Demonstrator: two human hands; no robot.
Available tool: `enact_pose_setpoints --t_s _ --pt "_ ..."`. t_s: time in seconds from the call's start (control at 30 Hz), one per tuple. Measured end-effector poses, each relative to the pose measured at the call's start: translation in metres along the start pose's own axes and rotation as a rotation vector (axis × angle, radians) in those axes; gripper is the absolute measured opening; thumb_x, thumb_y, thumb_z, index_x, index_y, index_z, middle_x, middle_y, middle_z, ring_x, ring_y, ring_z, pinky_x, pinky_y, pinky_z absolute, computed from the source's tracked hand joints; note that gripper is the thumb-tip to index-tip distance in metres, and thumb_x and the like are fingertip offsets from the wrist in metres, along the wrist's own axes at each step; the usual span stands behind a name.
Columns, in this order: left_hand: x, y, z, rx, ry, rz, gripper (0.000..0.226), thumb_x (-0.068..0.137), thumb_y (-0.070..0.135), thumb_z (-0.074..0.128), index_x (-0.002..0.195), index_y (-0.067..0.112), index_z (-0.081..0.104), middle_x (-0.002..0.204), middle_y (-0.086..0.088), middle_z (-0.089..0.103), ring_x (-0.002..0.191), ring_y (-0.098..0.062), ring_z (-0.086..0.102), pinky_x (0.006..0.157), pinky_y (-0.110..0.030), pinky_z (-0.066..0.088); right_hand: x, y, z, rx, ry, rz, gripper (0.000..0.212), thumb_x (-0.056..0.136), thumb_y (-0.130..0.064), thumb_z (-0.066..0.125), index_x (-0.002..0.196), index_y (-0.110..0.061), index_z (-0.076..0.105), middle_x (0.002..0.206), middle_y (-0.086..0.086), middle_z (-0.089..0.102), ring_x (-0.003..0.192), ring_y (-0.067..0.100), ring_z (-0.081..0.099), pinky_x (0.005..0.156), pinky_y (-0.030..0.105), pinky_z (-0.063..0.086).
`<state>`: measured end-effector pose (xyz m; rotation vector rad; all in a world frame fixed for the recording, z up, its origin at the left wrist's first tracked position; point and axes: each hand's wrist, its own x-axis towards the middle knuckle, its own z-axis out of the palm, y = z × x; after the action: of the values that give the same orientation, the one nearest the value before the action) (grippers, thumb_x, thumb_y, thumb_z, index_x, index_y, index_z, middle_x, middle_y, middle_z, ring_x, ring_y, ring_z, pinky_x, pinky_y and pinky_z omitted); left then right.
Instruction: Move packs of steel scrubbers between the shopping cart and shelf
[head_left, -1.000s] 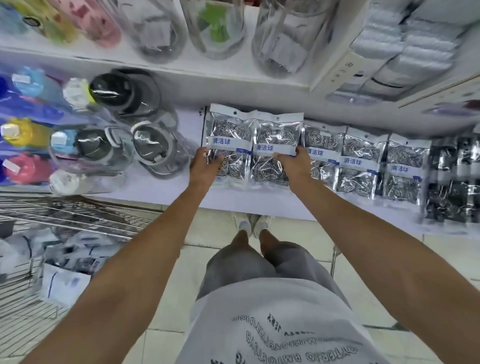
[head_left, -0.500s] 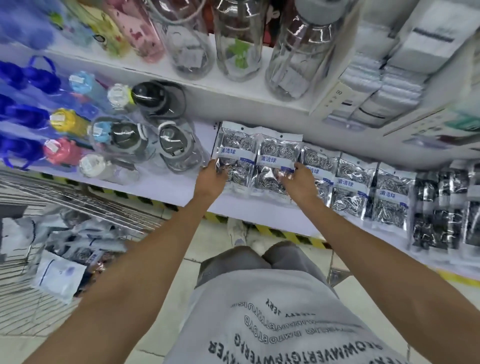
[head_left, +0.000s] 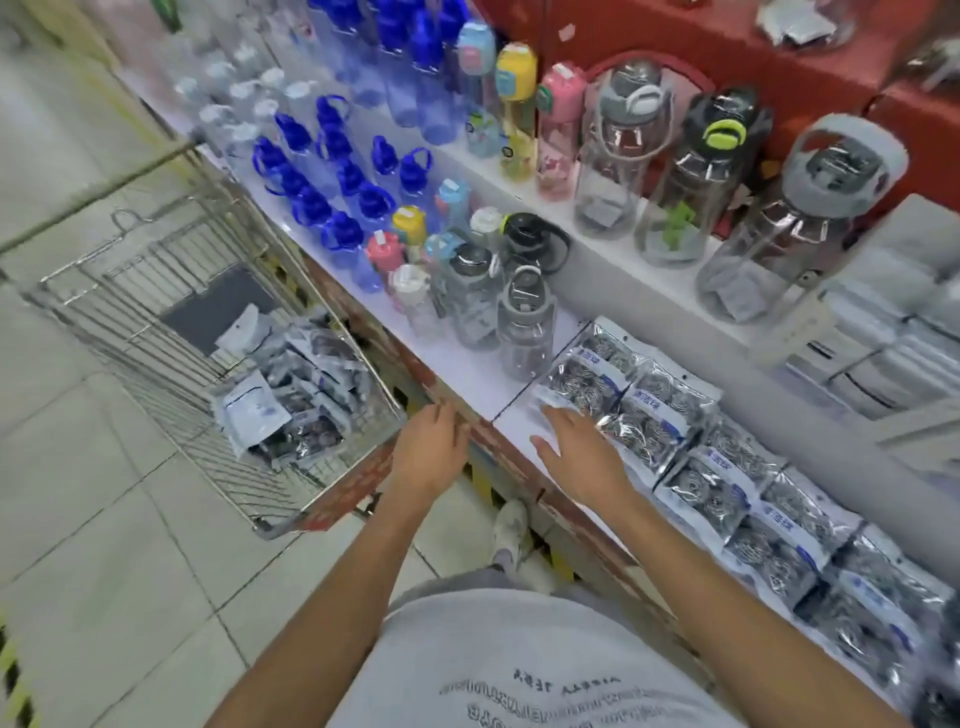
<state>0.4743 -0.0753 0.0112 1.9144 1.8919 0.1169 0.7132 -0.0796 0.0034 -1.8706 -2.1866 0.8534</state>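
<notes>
Two packs of steel scrubbers (head_left: 621, 387) are laid flat on the shelf (head_left: 470, 387) just beyond the right hand (head_left: 582, 452), extending a tidy row. Both hands are released; the left hand (head_left: 428, 452) is held near the shopping cart (head_left: 156, 322), where more packs (head_left: 291, 395) are heaped.

cart (head_left: 156, 322) top open | bottles (head_left: 519, 322) crowd shelf (head_left: 483, 384) left of packs (head_left: 623, 395)

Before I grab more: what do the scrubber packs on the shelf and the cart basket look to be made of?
Scrubber packs: seemingly thin glossy clear plastic film, judging by crinkled glare, with a white-and-blue printed band; inside show shiny silver coils, likely steel wire. Cart basket: bare metal wire grid, grey with a dull shine, probably plated steel. Shelf: smooth, matt white board; material unclear.
</notes>
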Motion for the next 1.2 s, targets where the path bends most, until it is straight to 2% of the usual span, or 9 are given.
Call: enact_pose_setpoints --t_s 0.17,0.33,0.47,0.63,0.77,0.97,1.07,1.13,1.2 --pt "-0.071 -0.063 -0.017 0.016 0.125 -0.2 0.041 0.108 0.037 0.043 0.139 0.011 0.053 0.129 -0.013 0.063 0.115 -0.033 0.06 0.097 -0.046 0.05 0.013 -0.069 0.022 -0.081 -0.031 -0.268 0.047 0.106 -0.041 0.048 0.142 -0.012 0.052 0.133 0.011 0.062 0.121 0.03 0.058 0.095 0.039 0.049" --pt "-0.117 -0.116 -0.025 -0.074 0.225 -0.394 0.043 0.106 0.034 0.049 0.14 0.008 0.056 0.133 -0.014 0.062 0.121 -0.034 0.058 0.101 -0.046 0.049 0.028 -0.13 0.052 -0.127 -0.077 -0.414 0.051 0.106 -0.045 0.047 0.147 -0.014 0.051 0.14 0.008 0.059 0.126 0.028 0.055 0.1 0.036 0.046" --pt "-0.139 -0.152 -0.031 -0.139 0.303 -0.508 0.045 0.104 0.03 0.053 0.144 0.01 0.055 0.131 -0.013 0.064 0.116 -0.033 0.061 0.096 -0.045 0.052 0.046 -0.175 0.078 -0.147 -0.14 -0.486 0.046 0.105 -0.046 0.049 0.142 -0.018 0.053 0.133 0.004 0.061 0.121 0.024 0.056 0.097 0.037 0.049" --pt "-0.142 -0.206 -0.043 -0.202 0.316 -0.587 0.046 0.102 0.03 0.054 0.143 0.009 0.056 0.133 -0.013 0.063 0.119 -0.032 0.06 0.1 -0.042 0.049 0.066 -0.22 0.113 -0.172 -0.217 -0.476 0.051 0.104 -0.047 0.049 0.145 -0.017 0.052 0.137 0.004 0.059 0.124 0.024 0.057 0.096 0.038 0.048" --pt "-0.135 -0.249 -0.052 -0.255 0.323 -0.59 0.041 0.104 0.03 0.053 0.138 0.008 0.058 0.127 -0.014 0.064 0.115 -0.032 0.06 0.096 -0.041 0.05 0.083 -0.247 0.139 -0.197 -0.304 -0.42 0.056 0.106 -0.048 0.046 0.154 -0.018 0.044 0.143 0.005 0.056 0.128 0.023 0.055 0.101 0.038 0.049" --pt "-0.107 -0.297 -0.057 -0.316 0.246 -0.606 0.045 0.107 0.034 0.049 0.143 0.008 0.053 0.132 -0.014 0.061 0.121 -0.031 0.057 0.098 -0.04 0.047 0.121 -0.278 0.165 -0.162 -0.346 -0.306 0.054 0.107 -0.046 0.048 0.152 -0.016 0.047 0.146 0.007 0.056 0.132 0.023 0.054 0.107 0.041 0.046" --pt "-0.082 -0.315 -0.058 -0.343 0.186 -0.622 0.045 0.107 0.033 0.049 0.145 0.007 0.052 0.135 -0.016 0.059 0.124 -0.031 0.054 0.1 -0.041 0.047 0.159 -0.296 0.172 -0.129 -0.336 -0.256 0.047 0.106 -0.041 0.05 0.145 -0.015 0.053 0.136 0.007 0.064 0.119 0.02 0.061 0.1 0.038 0.049" --pt "-0.06 -0.328 -0.06 -0.365 0.143 -0.64 0.047 0.107 0.034 0.049 0.146 0.007 0.05 0.137 -0.017 0.058 0.126 -0.032 0.054 0.1 -0.042 0.047 0.191 -0.309 0.178 -0.062 -0.333 -0.2 0.042 0.106 -0.04 0.051 0.138 -0.014 0.058 0.125 0.004 0.068 0.1 0.014 0.065 0.091 0.032 0.052" --pt "-0.04 -0.339 -0.059 -0.375 0.081 -0.657 0.05 0.107 0.036 0.049 0.148 0.006 0.048 0.141 -0.019 0.056 0.13 -0.034 0.052 0.103 -0.044 0.046 0.223 -0.321 0.183 -0.019 -0.362 -0.135 0.044 0.107 -0.043 0.049 0.137 -0.012 0.058 0.117 0.003 0.071 0.088 0.015 0.067 0.086 0.038 0.058"
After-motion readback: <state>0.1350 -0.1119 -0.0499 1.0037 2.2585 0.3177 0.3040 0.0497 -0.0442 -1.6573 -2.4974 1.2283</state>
